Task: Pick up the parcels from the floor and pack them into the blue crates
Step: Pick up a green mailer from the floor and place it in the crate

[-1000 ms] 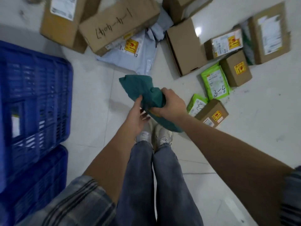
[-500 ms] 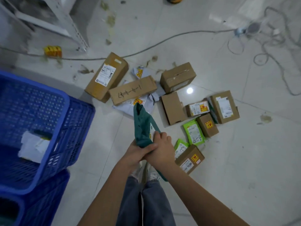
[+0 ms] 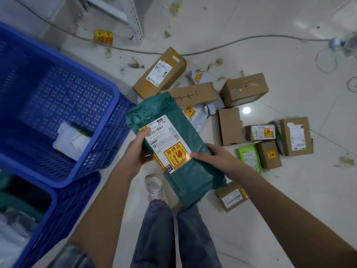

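Currently, head view: green mailer (image 3: 179,151) held label-up between both hands, left hand (image 3: 135,151) gripping its left edge, right hand (image 3: 210,155) its right edge. Blue crate (image 3: 108,105) just left; boxes (image 3: 243,89) on floor (image 3: 289,190) far right.

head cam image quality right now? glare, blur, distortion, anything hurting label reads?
Head view: the green mailer, held by the left hand and right hand, is sharp at centre, though its label text is only partly legible; a small lamp glare spot sits on the glossy floor; edges are soft, especially the lower blue crate; wide-angle bowing curves the upper blue crate.
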`<action>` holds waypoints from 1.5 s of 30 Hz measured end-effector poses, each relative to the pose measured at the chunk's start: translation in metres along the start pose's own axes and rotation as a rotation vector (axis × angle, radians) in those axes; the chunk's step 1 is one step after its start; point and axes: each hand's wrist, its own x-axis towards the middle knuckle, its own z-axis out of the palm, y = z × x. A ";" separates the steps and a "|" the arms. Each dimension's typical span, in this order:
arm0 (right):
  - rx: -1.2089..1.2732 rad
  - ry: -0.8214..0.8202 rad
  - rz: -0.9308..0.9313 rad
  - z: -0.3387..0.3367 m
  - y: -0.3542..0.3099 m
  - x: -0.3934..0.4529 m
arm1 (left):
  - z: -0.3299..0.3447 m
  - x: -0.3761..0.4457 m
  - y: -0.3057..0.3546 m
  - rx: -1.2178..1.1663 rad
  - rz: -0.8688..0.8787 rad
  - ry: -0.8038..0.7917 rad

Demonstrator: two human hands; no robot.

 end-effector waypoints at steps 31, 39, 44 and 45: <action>-0.095 -0.109 -0.024 0.296 -0.163 0.175 | -0.300 0.045 0.033 -0.453 0.083 0.378; -0.401 -0.250 0.007 0.356 -0.207 0.255 | -0.355 0.091 0.043 -0.386 0.033 0.576; -0.623 -0.332 0.000 0.376 -0.214 0.280 | -0.363 0.108 0.040 -0.414 -0.005 0.655; -0.649 -0.339 0.000 0.381 -0.212 0.286 | -0.364 0.110 0.039 -0.431 -0.009 0.676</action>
